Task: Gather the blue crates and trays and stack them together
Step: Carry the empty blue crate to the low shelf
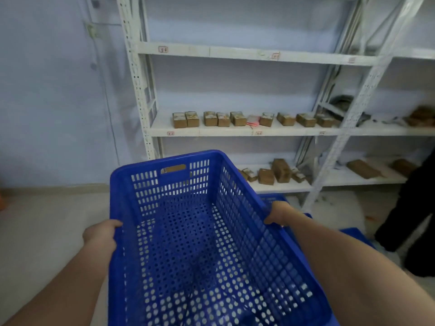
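Note:
A large blue perforated crate [188, 243] fills the lower middle of the head view, held up off the floor with nothing inside it. My left hand [100, 232] grips its left rim. My right hand [279, 214] grips its right rim. Behind the crate's right side, more blue plastic [273, 198] lies on the floor, mostly hidden. Another blue piece [355, 235] shows past my right forearm, low on the right.
White metal shelving [259, 131] stands ahead, with several small brown boxes [237, 118] on its middle and lower shelves. A person in dark clothing [409, 220] stands at the right edge. The pale wall and bare floor [47, 220] are to the left.

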### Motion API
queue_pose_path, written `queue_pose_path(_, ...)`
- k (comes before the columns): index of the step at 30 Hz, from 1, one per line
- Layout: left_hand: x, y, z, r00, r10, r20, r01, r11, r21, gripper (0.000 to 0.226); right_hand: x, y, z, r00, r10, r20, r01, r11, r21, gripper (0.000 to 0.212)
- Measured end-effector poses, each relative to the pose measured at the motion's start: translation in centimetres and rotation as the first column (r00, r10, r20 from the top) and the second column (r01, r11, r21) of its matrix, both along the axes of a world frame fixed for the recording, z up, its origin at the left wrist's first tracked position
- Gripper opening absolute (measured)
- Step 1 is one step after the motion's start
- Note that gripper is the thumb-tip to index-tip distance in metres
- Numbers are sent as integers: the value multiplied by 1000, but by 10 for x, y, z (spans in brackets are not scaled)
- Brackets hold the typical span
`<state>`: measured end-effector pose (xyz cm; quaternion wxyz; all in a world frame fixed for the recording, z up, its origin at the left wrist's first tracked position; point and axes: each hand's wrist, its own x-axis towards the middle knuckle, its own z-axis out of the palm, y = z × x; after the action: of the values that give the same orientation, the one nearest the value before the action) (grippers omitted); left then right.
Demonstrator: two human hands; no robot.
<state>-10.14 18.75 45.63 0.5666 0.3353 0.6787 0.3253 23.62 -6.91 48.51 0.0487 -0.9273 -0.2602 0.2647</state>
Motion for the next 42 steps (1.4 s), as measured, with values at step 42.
queue_pose_path(42, 421, 53, 23, 922, -358, -146, 385, 889, 247, 16, 366, 13, -31, 972, -162, 171, 125, 970, 211, 24)
